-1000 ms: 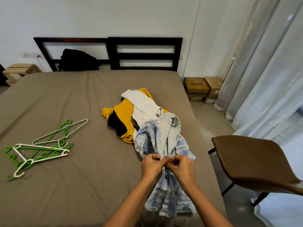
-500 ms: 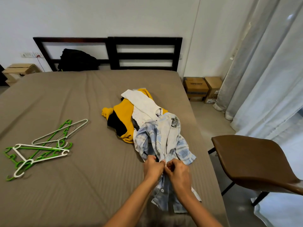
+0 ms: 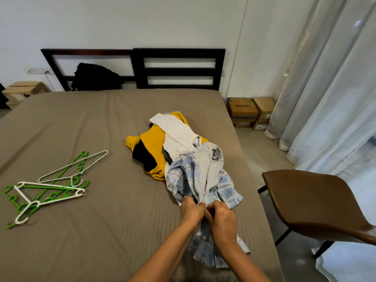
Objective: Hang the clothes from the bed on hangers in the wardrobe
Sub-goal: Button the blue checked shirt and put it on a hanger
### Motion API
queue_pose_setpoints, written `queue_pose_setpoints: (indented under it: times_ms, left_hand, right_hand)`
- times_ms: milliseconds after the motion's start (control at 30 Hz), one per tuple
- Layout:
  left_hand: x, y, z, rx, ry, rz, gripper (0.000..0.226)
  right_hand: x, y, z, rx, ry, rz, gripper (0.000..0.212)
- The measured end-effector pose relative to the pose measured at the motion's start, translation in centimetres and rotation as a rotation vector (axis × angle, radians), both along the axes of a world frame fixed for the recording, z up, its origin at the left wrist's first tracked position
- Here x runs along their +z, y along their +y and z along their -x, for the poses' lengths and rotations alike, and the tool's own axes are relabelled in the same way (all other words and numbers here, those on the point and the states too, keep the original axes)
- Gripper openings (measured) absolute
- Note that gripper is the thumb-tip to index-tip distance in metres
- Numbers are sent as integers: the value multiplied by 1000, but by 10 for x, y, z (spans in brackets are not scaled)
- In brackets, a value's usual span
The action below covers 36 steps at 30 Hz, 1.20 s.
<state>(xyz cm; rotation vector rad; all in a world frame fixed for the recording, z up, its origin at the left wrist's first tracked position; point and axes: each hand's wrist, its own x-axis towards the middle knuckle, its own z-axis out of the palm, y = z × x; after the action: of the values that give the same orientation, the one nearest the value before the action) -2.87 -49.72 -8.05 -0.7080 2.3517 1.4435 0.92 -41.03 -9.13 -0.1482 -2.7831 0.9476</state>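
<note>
A light blue plaid shirt (image 3: 205, 178) lies crumpled near the right edge of the bed (image 3: 101, 231). My left hand (image 3: 191, 209) and my right hand (image 3: 220, 217) meet over its button placket, each pinching the fabric. Behind the shirt lie a white garment (image 3: 179, 133) and a yellow and black sweater (image 3: 151, 145). A loose heap of green and white hangers (image 3: 48, 186) lies on the bed's left side. No wardrobe is in view.
A brown chair (image 3: 317, 204) stands close to the bed's right side. Cardboard boxes (image 3: 250, 111) sit on the floor by the curtains (image 3: 329, 88). A black bag (image 3: 95, 77) leans on the dark headboard (image 3: 179, 55). A small box table (image 3: 22, 91) stands far left.
Both hands have shifted slightly nearer to me along the shirt's front. The shirt's lower part has bunched up under them.
</note>
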Motion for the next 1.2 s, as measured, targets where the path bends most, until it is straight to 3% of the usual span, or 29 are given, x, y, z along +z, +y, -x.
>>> queue_pose_setpoints:
  times_ms: [133, 267, 333, 400, 533, 633, 700, 767, 867, 933, 1000, 1033, 1100, 1167, 1200]
  left_hand:
    - [-4, 1, -2, 17, 13, -57, 28]
    - [-7, -1, -3, 23, 71, -117, 23]
    - [-9, -2, -3, -5, 101, -94, 25]
    - [-11, -4, -2, -26, 124, -67, 28]
    - [-11, -5, -2, 30, 77, -78, 44]
    - [-15, -5, 0, 113, 14, -120, 66]
    - [-14, -3, 2, 148, -24, -165, 64]
    - [-12, 1, 3, 180, -42, -229, 52]
    - [-18, 3, 2, 174, 7, -256, 35]
    - [-24, 1, 1, 98, 83, -286, 27]
    - [-33, -4, -1, -7, 147, -270, 25]
    - [-35, -8, -2, -54, 190, -255, 24]
    - [-38, -13, -6, -113, 257, -239, 27]
    - [-38, -16, -10, -150, 285, -263, 25]
    - [-39, -17, -12, -178, 295, -302, 24]
  right_hand:
    - [1, 3, 1, -23, -105, 78, 14]
    - [6, 6, 6, -117, -157, 349, 13]
    - [6, 5, 9, -143, -151, 388, 11]
    - [5, 2, 9, -148, -144, 323, 12]
    - [-1, -3, 11, -65, -87, -9, 13]
    - [-5, -6, 8, -25, 13, -133, 12]
    - [-8, -5, 6, -16, 91, -150, 13]
    - [-7, -5, 5, -70, 92, 11, 16]
    - [-5, -3, 13, -203, -103, 503, 17]
    - [0, 1, 22, -292, -316, 883, 22]
    - [5, 12, 32, -331, -646, 1199, 25]
    - [7, 19, 36, -292, -788, 1252, 25]
    - [10, 27, 44, -192, -910, 1161, 19]
    - [7, 27, 58, -164, -889, 1001, 14]
    - [4, 23, 64, -173, -867, 938, 22]
